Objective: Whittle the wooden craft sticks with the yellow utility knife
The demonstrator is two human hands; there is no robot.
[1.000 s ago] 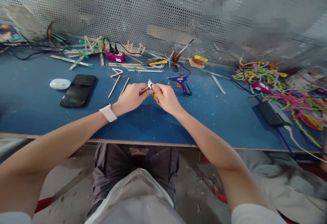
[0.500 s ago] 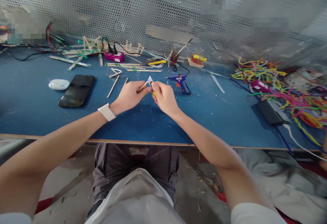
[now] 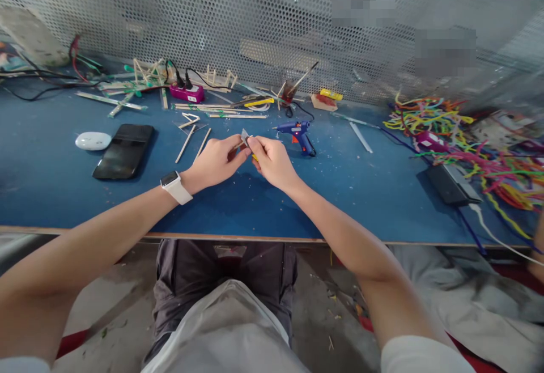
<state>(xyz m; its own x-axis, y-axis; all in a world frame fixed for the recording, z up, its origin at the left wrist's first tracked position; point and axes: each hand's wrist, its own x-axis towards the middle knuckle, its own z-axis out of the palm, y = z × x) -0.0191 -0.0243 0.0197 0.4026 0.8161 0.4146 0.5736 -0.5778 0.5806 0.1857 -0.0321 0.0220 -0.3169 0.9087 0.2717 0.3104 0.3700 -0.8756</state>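
Above the table (image 3: 263, 208), the right hand (image 3: 275, 163) grips a cutter (image 3: 245, 137), the left hand (image 3: 216, 161) a stick (image 3: 239, 145).

No readable text, brand, number or sign. Pale marks along the blue glue gun (image 3: 298, 128), too small to make out. White patches on the purple power strip (image 3: 180, 93) at the left and on the purple socket block (image 3: 430, 142) at the right, likewise too small for reading.
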